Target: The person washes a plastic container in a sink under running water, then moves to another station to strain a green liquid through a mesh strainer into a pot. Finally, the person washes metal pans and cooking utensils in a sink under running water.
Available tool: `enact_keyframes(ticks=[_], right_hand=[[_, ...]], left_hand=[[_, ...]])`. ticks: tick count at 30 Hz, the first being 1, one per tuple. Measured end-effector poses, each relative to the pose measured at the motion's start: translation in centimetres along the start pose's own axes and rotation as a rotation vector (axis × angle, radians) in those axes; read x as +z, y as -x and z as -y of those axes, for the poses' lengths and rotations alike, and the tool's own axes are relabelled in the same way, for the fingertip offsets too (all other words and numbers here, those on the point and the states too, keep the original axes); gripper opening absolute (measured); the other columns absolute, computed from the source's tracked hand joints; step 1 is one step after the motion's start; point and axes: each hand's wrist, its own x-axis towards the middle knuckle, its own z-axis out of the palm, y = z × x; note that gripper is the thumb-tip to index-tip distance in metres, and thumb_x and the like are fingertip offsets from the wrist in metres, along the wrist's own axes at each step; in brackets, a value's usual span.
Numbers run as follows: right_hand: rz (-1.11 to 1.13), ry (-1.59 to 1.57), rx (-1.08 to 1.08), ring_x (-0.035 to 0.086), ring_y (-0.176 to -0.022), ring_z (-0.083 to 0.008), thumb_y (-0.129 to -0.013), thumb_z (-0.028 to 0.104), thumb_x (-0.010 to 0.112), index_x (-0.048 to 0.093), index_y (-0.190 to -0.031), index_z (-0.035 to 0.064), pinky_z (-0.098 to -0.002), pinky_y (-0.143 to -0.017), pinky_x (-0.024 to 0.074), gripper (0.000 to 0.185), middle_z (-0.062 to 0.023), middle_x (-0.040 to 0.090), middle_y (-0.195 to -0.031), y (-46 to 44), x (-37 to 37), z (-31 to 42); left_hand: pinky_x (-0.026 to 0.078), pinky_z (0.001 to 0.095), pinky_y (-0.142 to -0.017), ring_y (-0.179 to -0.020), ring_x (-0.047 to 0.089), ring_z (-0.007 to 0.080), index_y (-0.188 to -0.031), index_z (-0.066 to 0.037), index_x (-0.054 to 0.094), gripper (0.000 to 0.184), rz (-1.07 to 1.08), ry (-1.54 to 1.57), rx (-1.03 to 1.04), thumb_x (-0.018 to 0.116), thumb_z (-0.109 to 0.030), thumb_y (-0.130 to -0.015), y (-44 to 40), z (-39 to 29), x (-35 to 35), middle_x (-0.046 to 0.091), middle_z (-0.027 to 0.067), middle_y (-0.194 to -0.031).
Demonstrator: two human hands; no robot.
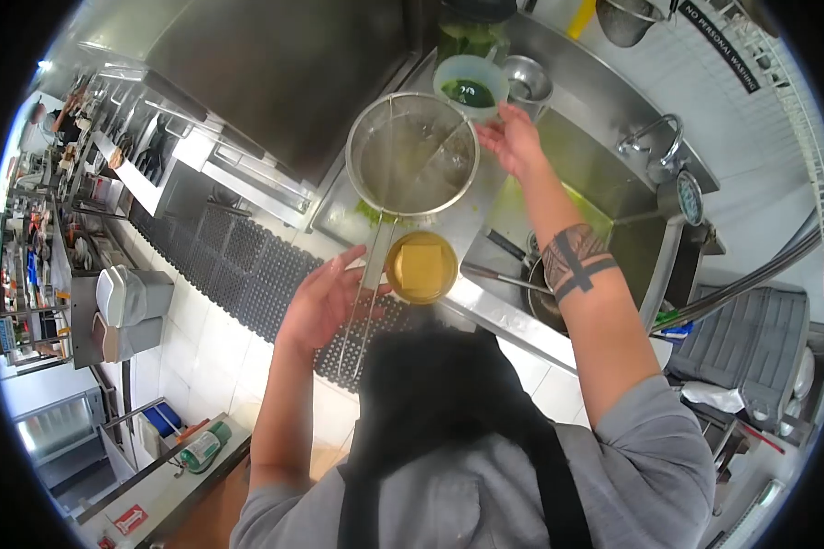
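Note:
A large round wire sieve (412, 154) with a long wire handle rests on the steel counter, its mesh bowl above something I cannot make out. My left hand (325, 297) is beside the sieve's handle, fingers spread, with the handle wires passing across the fingertips. Close to it is a round gold-coloured container (421, 288) with a yellow square shape in it. My right hand (515, 142) reaches between the sieve's rim and a pale plastic container (444, 78) of dark green liquid. Its fingers are extended and apart, the tips at the container's near edge.
A small steel bowl (527, 80) stands behind my right hand. To the right are a steel sink (632, 229) with a tap (655, 137) and pans with handles by its edge. A black perforated mat (247, 261) covers the floor at left, near grey bins (137, 302).

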Motion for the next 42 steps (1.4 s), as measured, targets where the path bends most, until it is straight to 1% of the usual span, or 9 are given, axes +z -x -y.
enact_keyframes(ticks=[3, 5, 7, 16, 22, 26, 30, 40, 42], right_hand=[[-0.184, 0.352, -0.169, 0.070, -0.093, -0.0348, -0.102, 0.027, 0.052, 0.055, -0.121, 0.0041, -0.0464, -0.073, 0.0574, 0.030, -0.0171, 0.064, -0.113, 2.2, -0.2, -1.7], [-0.253, 1.151, -0.397, 0.070, -0.090, -0.0372, -0.098, 0.026, 0.054, 0.065, -0.108, 0.0032, -0.0474, -0.073, 0.0545, 0.027, -0.0205, 0.070, -0.094, 3.8, -5.2, -5.8], [0.015, 1.348, -0.125, 0.070, -0.087, -0.0380, -0.090, 0.032, 0.061, 0.068, -0.095, 0.0030, -0.0464, -0.076, 0.0540, 0.030, -0.0230, 0.070, -0.088, 8.8, -8.0, -10.1], [0.040, 1.456, -0.124, 0.069, -0.077, -0.0306, -0.078, 0.024, 0.070, 0.069, -0.084, 0.0037, -0.0413, -0.073, 0.0536, 0.022, -0.0177, 0.069, -0.080, 18.3, -9.0, -10.6], [-0.202, 0.618, -0.249, 0.052, -0.064, -0.0098, -0.081, -0.002, 0.068, 0.057, -0.077, 0.0076, -0.0270, -0.058, 0.0444, 0.015, 0.0029, 0.056, -0.073, 15.5, -11.2, 1.2], [0.006, 1.104, -0.732, 0.057, -0.071, -0.0134, -0.085, 0.001, 0.069, 0.053, -0.083, 0.0059, -0.0294, -0.064, 0.0473, 0.017, -0.0013, 0.058, -0.080, 12.8, -2.5, 8.1], [0.402, 1.508, -1.257, 0.061, -0.087, -0.0346, -0.077, -0.005, 0.063, 0.055, -0.088, 0.0035, -0.0412, -0.075, 0.0507, 0.016, -0.0137, 0.056, -0.089, 5.7, 4.0, 7.7], [0.647, 1.675, -0.991, 0.061, -0.100, -0.0367, -0.076, 0.002, 0.062, 0.059, -0.090, 0.0047, -0.0442, -0.083, 0.0507, 0.015, -0.0129, 0.064, -0.095, -1.8, 3.0, 5.3], [0.607, 1.503, -1.204, 0.062, -0.095, -0.0380, -0.078, 0.004, 0.063, 0.059, -0.090, 0.0045, -0.0447, -0.082, 0.0512, 0.013, -0.0137, 0.064, -0.093, -0.1, 1.5, 6.5]], left_hand=[[0.055, 0.0498, -0.093, -0.119, 0.063, 0.0330, -0.153, -0.001, 0.034, 0.060, -0.011, -0.078, -0.012, 0.037, -0.042, -0.109, 0.3, -0.2, -0.5, 0.061, 0.0178, -0.135], [0.055, 0.0499, -0.093, -0.119, 0.064, 0.0327, -0.152, -0.001, 0.036, 0.059, -0.022, -0.138, -0.001, 0.037, -0.041, -0.109, -0.1, -0.4, -0.6, 0.062, 0.0178, -0.134], [0.055, 0.0482, -0.092, -0.115, 0.065, 0.0321, -0.147, 0.002, 0.042, 0.056, -0.107, -0.160, -0.004, 0.039, -0.039, -0.109, -0.3, 0.6, -1.1, 0.063, 0.0187, -0.131], [0.056, 0.0384, -0.090, -0.105, 0.069, 0.0283, -0.134, 0.005, 0.055, 0.046, -0.344, -0.262, -0.043, 0.055, -0.030, -0.104, 1.7, 2.8, -4.3, 0.068, 0.0179, -0.121], [0.057, 0.0356, -0.085, -0.099, 0.070, 0.0231, -0.130, 0.003, 0.058, 0.043, -0.386, -0.243, -0.119, 0.058, -0.030, -0.103, 3.7, 6.3, -7.1, 0.070, 0.0137, -0.114], [0.056, 0.0327, -0.078, -0.092, 0.070, 0.0195, -0.125, 0.003, 0.061, 0.037, -0.403, -0.301, -0.169, 0.060, -0.026, -0.102, 4.1, 8.8, -7.8, 0.071, 0.0101, -0.107], [0.055, 0.0314, -0.078, -0.090, 0.070, 0.0179, -0.123, 0.003, 0.062, 0.035, -0.380, -0.412, -0.127, 0.062, -0.025, -0.102, 4.4, 10.2, -7.7, 0.070, 0.0093, -0.106], [0.051, 0.0272, -0.075, -0.085, 0.064, 0.0129, -0.124, 0.003, 0.064, 0.033, -0.474, -0.620, -0.174, 0.061, -0.020, -0.101, 9.2, 13.2, -8.1, 0.071, 0.0070, -0.101], [0.049, 0.0275, -0.074, -0.082, 0.061, 0.0119, -0.120, 0.001, 0.066, 0.031, -0.499, -0.570, -0.148, 0.061, -0.023, -0.102, 9.2, 12.8, -5.5, 0.070, 0.0025, -0.096]])
